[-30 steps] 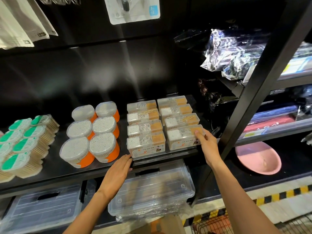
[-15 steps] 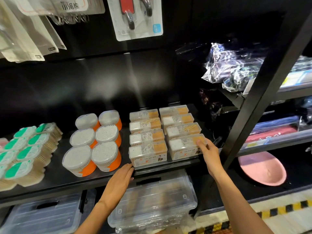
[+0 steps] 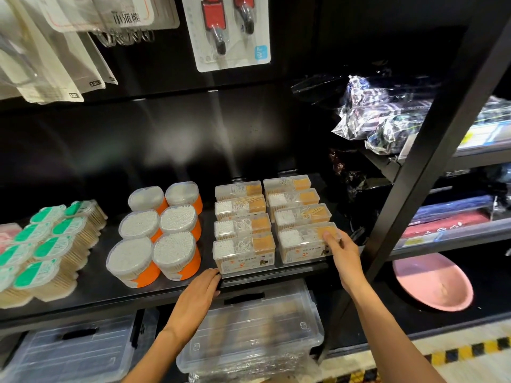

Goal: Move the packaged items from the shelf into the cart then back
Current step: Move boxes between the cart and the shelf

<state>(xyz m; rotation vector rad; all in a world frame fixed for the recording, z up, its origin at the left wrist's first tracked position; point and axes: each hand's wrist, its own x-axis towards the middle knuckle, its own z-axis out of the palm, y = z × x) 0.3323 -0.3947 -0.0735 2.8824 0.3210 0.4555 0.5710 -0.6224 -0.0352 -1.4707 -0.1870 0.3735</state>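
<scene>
Where the black shelf [image 3: 91, 288] runs across the store unit under a dark back panel, its front lip is bare beside the round orange cotton-swab tubs [image 3: 154, 258]. Eight clear rectangular boxes stand in two columns, long axes running left-right, labels facing forward. The right hand [image 3: 343, 254] grips the front right box [image 3: 304, 241] at its right end, at the shelf's front edge. The left hand [image 3: 197, 297] rests flat, fingers straight, on the lip below the front left box [image 3: 243, 252].
</scene>
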